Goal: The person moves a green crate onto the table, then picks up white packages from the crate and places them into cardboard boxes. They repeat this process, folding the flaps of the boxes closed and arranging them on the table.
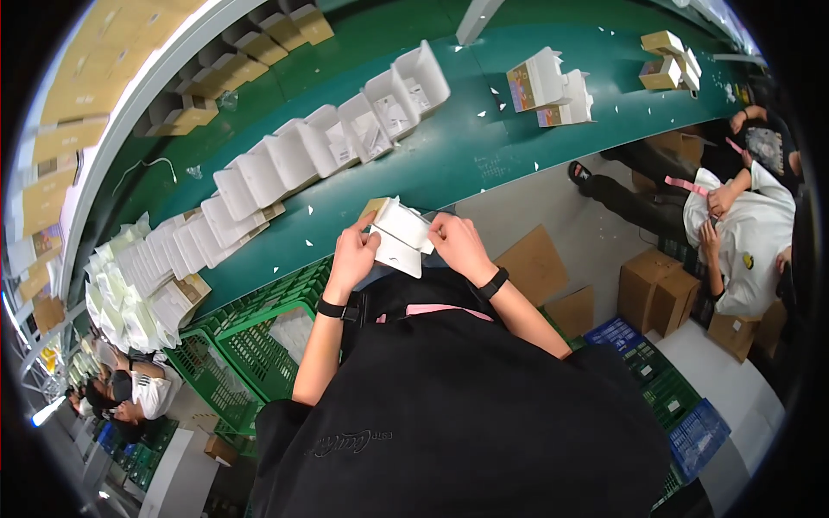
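Both hands work on one small white carton, the landmark for what follows. The left hand has its grip clamped on the carton's left side, the thumb lying flat on the near white panel and the fingers curled toward the back. The right hand is at the carton's right edge, its grip drawn together with thumb and forefinger nearly meeting; it appears to pinch a small white flap there, though the exact contact is too small to make out with certainty. The carton therefore sits directly between the two grips, in front of the person's body and at the near edge of the green bench. Its panels stand folded out. Beyond the carton and to its left, a long row of white-lined boxes stands on the bench, reaching down to a heap of pale packets well to the carton's left. Beyond it to the right are two boxes with printed sides. Nearer than the carton and to its left are green crates; to its right, past a brown cardboard sheet, stand brown boxes.
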A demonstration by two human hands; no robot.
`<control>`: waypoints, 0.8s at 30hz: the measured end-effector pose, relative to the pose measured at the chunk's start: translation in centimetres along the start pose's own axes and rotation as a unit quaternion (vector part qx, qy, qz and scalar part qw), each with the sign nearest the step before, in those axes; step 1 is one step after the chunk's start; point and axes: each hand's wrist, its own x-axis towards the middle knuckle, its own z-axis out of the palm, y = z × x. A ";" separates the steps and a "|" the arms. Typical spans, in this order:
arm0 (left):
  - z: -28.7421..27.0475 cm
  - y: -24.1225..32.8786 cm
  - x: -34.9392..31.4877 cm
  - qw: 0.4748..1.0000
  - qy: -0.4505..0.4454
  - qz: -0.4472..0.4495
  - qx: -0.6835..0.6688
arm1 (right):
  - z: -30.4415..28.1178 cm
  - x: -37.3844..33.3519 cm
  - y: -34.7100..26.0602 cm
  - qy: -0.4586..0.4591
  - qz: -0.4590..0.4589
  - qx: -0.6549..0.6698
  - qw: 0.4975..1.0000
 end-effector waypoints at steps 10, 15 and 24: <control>9.9 12.9 4.4 0.975 -0.011 0.106 0.194 | -13.9 3.1 5.6 0.021 -0.079 -0.020 0.996; 13.7 15.7 8.6 0.966 -0.013 0.140 0.216 | -19.4 3.2 6.7 0.040 -0.131 0.047 0.989; 18.7 19.9 14.9 0.999 0.030 0.004 -0.008 | -22.1 10.6 12.1 0.150 -0.072 -0.002 0.986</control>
